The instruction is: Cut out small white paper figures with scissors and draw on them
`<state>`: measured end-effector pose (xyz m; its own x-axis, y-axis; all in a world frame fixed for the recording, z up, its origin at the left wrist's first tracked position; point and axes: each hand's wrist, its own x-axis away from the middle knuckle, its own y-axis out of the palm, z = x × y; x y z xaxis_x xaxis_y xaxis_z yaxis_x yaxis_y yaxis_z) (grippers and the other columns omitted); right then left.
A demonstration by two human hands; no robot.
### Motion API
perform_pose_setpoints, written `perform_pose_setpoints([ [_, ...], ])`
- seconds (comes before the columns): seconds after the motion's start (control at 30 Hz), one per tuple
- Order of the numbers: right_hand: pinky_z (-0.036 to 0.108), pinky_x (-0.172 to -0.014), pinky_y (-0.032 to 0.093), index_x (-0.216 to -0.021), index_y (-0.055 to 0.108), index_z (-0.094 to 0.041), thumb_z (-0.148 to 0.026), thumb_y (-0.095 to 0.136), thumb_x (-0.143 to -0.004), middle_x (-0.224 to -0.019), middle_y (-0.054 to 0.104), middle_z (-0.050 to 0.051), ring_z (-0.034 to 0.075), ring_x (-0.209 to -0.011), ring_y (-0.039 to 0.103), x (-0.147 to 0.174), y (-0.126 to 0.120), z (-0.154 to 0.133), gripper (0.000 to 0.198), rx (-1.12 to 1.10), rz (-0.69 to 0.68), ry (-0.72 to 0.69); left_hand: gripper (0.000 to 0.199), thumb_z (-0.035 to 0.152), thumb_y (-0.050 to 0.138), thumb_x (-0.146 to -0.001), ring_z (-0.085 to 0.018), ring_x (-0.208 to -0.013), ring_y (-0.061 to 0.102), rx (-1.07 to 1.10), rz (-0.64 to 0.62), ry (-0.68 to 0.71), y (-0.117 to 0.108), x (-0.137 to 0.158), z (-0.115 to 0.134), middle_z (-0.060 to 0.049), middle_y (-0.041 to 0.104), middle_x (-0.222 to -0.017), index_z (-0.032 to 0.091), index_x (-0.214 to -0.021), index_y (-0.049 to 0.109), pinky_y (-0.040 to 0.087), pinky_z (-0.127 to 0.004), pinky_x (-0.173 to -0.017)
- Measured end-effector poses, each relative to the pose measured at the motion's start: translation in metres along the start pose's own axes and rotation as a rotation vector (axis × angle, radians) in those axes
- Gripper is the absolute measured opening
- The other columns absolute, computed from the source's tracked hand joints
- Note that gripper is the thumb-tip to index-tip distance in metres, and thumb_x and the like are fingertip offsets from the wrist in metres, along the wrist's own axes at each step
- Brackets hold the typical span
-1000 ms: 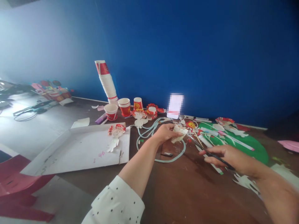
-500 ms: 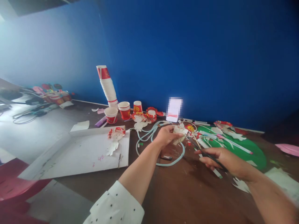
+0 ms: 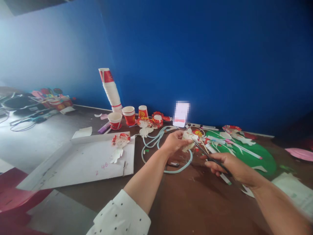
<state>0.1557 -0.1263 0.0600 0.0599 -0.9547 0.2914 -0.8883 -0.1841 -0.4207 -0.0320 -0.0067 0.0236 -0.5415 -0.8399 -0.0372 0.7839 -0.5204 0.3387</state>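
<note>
My left hand (image 3: 174,142) pinches a small piece of white paper (image 3: 188,144) above the dark table. My right hand (image 3: 223,165) is closed around a pair of dark scissors (image 3: 204,151), whose blades point left and reach the paper's right edge. Whether the blades are apart is too small to tell. Below my left hand a pale blue cable (image 3: 182,169) lies in loops, with a small dark metallic object (image 3: 174,164) inside one loop. Behind the scissors lies a green round mat (image 3: 265,163), strewn with pens and paper scraps.
A white box lid (image 3: 80,169) with a red-and-white paper figure (image 3: 120,143) lies to the left. Behind it stand a leaning stack of paper cups (image 3: 111,93) and several red cups (image 3: 128,116). A lit phone (image 3: 181,114) leans at the blue wall. A pink object (image 3: 299,154) lies far right.
My right hand and the scissors have shifted slightly left, bringing the blades closer to the paper. The paper in my left hand is tilted a little differently. The whole view has shifted slightly.
</note>
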Motion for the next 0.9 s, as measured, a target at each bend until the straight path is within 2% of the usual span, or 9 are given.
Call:
perform_pose_setpoints([
  [0.5, 0.022, -0.053, 0.043, -0.116, 0.069, -0.016, -0.055, 0.072, -0.07, -0.064, 0.062, 0.003, 0.012, -0.057, 0.055, -0.001, 0.002, 0.005, 0.06, -0.012, 0.006, -0.006, 0.047, 0.029, 0.086, -0.053, -0.013, -0.071, 0.064, 0.111, -0.054, -0.035, -0.001, 0.003, 0.001, -0.006, 0.07, -0.087, 0.013, -0.094, 0.067, 0.049, -0.026, -0.069],
  [0.9, 0.028, -0.057, 0.047, -0.116, 0.069, -0.014, -0.061, 0.064, -0.075, -0.063, 0.063, 0.003, 0.014, -0.056, 0.057, -0.006, 0.017, -0.002, 0.063, 0.049, 0.022, -0.16, 0.044, 0.031, 0.086, -0.052, -0.013, -0.068, 0.063, 0.141, 0.112, 0.059, 0.016, 0.005, 0.001, -0.006, 0.07, -0.082, 0.013, -0.088, 0.067, 0.05, -0.026, -0.068],
])
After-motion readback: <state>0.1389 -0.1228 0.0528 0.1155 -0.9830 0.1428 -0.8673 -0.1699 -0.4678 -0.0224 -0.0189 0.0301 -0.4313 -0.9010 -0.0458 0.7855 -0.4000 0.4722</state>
